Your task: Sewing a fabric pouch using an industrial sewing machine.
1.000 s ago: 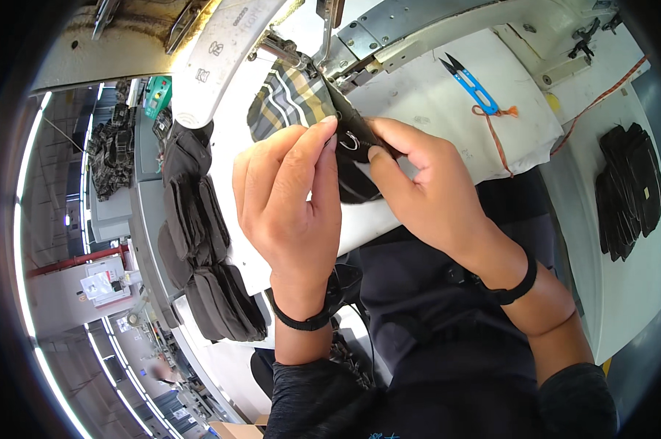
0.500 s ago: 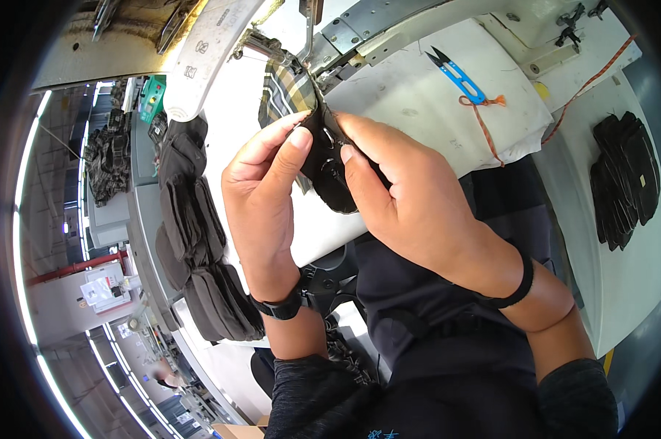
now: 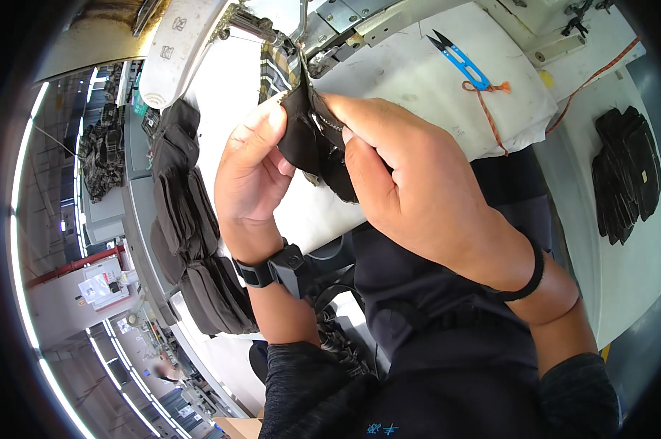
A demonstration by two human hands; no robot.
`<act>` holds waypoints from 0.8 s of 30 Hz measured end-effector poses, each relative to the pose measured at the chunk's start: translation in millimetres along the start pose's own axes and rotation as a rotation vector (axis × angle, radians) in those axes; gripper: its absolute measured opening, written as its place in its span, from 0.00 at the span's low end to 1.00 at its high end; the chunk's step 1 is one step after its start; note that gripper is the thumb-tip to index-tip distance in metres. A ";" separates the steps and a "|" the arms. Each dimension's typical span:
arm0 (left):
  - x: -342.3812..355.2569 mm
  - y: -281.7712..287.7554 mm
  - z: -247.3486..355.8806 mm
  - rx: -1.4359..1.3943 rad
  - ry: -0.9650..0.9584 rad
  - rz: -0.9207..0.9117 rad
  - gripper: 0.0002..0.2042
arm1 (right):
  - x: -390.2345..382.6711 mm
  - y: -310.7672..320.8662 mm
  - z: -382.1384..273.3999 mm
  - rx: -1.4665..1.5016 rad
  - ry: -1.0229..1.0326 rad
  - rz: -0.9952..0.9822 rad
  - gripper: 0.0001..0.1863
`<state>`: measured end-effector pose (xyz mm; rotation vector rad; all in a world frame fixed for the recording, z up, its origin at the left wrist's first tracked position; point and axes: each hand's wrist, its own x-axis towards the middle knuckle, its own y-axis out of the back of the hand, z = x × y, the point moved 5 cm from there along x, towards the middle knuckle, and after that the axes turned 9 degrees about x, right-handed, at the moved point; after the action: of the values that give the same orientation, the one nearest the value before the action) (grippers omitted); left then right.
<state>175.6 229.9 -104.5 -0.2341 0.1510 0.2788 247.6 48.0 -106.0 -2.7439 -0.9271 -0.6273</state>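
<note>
A black cloth piece (image 3: 299, 137) with a plaid lining (image 3: 275, 72) hangs between my hands, its far end close to the sewing machine's needle area (image 3: 298, 38). My left hand (image 3: 248, 164) pinches its left edge between thumb and fingers. On the right, my right hand (image 3: 422, 194) grips the other edge, thumb against forefinger. A narrow strip with light, tooth-like marks (image 3: 326, 121), perhaps a zipper, runs along the fold beside the right fingertips. Part of the cloth is hidden behind the right hand.
Blue thread snips (image 3: 463, 66) tied to an orange cord (image 3: 484, 121) lie on the white work surface (image 3: 389, 95). The machine's white arm (image 3: 180, 55) stands at the far left. Dark cloth pieces are stacked left (image 3: 180, 197) and right (image 3: 626, 175).
My left hand has shifted left and turned, drawing its edge of the cloth apart from the right one. More of the strip between them shows. The right hand keeps its grip.
</note>
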 end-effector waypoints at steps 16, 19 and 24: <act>1.2 -9.7 0.2 -0.011 0.003 -0.035 0.14 | 0.2 3.4 -0.6 -0.029 0.018 -0.025 0.17; -1.6 -7.3 -0.3 0.005 -0.016 -0.033 0.14 | 0.9 4.0 -2.9 -0.029 0.017 -0.027 0.18; -14.9 -28.4 -5.9 0.183 -0.038 0.255 0.14 | -3.1 2.5 -3.9 0.026 -0.057 -0.025 0.19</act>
<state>168.9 198.1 -101.6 -0.0268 0.1682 0.5192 245.6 43.2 -104.0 -2.7440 -0.9766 -0.5401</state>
